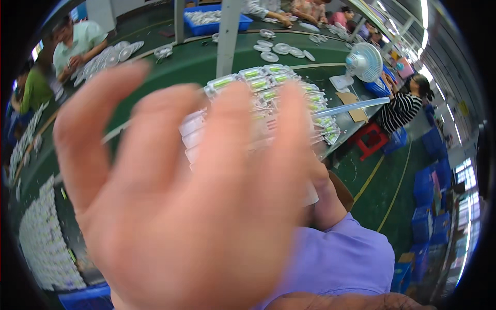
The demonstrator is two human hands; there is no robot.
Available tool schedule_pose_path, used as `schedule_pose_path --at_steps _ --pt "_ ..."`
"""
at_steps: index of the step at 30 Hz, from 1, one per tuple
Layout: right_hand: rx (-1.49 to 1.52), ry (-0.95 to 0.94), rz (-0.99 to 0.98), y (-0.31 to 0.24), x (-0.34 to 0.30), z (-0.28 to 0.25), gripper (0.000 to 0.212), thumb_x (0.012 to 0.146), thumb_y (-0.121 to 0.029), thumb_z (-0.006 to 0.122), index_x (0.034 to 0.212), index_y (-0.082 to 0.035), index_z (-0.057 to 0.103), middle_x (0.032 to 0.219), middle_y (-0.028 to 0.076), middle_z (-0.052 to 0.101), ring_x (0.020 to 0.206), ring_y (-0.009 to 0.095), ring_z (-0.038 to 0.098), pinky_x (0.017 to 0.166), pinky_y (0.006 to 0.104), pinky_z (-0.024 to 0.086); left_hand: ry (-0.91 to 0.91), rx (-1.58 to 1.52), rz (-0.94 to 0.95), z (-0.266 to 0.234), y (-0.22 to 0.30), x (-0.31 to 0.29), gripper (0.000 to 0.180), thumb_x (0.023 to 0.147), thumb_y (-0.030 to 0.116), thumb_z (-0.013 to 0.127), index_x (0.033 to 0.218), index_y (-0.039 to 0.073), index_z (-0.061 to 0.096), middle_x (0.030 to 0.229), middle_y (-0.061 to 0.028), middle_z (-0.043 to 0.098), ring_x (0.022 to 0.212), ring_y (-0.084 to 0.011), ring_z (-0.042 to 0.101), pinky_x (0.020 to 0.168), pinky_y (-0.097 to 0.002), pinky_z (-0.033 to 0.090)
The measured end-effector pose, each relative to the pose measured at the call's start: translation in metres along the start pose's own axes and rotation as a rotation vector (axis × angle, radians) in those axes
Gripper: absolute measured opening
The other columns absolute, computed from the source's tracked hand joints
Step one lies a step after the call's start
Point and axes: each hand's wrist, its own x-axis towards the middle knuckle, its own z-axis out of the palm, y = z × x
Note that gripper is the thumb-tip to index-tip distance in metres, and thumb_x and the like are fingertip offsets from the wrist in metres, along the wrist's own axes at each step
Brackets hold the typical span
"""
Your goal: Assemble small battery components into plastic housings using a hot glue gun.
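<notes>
My left hand (206, 206) is raised very close to the view, blurred, with its fingers spread and bent at the tips; nothing shows in it. It covers much of the scene. Behind it, my right hand (321, 178) shows only at the wrist and side, below a lilac sleeve (341, 258); its fingers are hidden. A pale translucent edge (312, 194) shows beside that wrist; what it belongs to is hidden. Beyond both hands lie many clear-white plastic parts with yellow-green inserts (268, 95), in rows. Plain white pieces (192, 135) lie at their left.
A translucent bluish tube (351, 107) sticks out over the table's right side, near brown cardboard (353, 106) and a white fan (364, 63). A metal post (228, 41) rises beyond the parts. More parts (49, 240) lie at left. Several people work around the green tables.
</notes>
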Motion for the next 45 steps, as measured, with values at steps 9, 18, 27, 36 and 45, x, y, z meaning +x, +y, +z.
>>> schedule_pose_path --at_steps 9,18,27,36,45 --pt "-0.01 -0.085 0.056 -0.003 0.015 0.005 0.054 0.079 -0.02 0.06 0.122 0.01 0.048 0.104 0.022 0.063 0.09 0.028 0.066 0.061 0.0295 0.053 -0.085 -0.014 -0.088 0.002 0.006 -0.01 0.056 0.069 0.008 0.074 0.122 0.001 0.057 0.115 -0.0172 0.065 0.104 -0.0281 0.063 0.095 -0.0406 0.045" --pt "-0.005 -0.169 0.092 -0.004 0.015 0.01 0.054 0.08 -0.019 0.058 0.123 0.012 0.047 0.107 0.026 0.062 0.098 0.028 0.065 0.062 0.0275 0.054 -0.084 -0.045 -0.129 -0.009 0.023 -0.017 0.053 0.073 0.01 0.074 0.122 0.0 0.057 0.115 -0.0166 0.065 0.103 -0.0273 0.063 0.093 -0.0399 0.047" --pt "0.297 -0.135 0.073 0.006 0.01 0.004 0.056 0.076 -0.024 0.058 0.12 0.008 0.049 0.095 0.018 0.063 0.073 0.023 0.065 0.058 0.0297 0.053 -0.201 -0.042 -0.292 -0.042 0.036 -0.05 0.05 0.077 0.012 0.073 0.123 -0.001 0.056 0.116 -0.016 0.065 0.103 -0.0264 0.064 0.091 -0.0392 0.048" --pt "0.01 -0.073 0.097 0.005 0.015 0.015 0.059 0.077 -0.02 0.06 0.125 0.012 0.045 0.107 0.023 0.062 0.1 0.032 0.065 0.057 0.0271 0.053 -0.22 -0.119 -0.271 -0.053 0.042 -0.064 0.048 0.081 0.013 0.073 0.123 -0.001 0.055 0.116 -0.0155 0.065 0.103 -0.0255 0.065 0.089 -0.0386 0.05" --pt "-0.013 -0.237 0.071 0.011 0.035 0.028 0.06 0.079 -0.028 0.062 0.122 0.012 0.048 0.11 0.027 0.061 0.097 0.031 0.065 0.058 0.0279 0.053 0.017 -0.388 -0.664 -0.027 0.018 -0.131 0.045 0.079 0.002 0.072 0.122 -0.003 0.059 0.092 -0.0168 0.069 0.08 -0.0253 0.068 0.073 -0.0353 0.054"
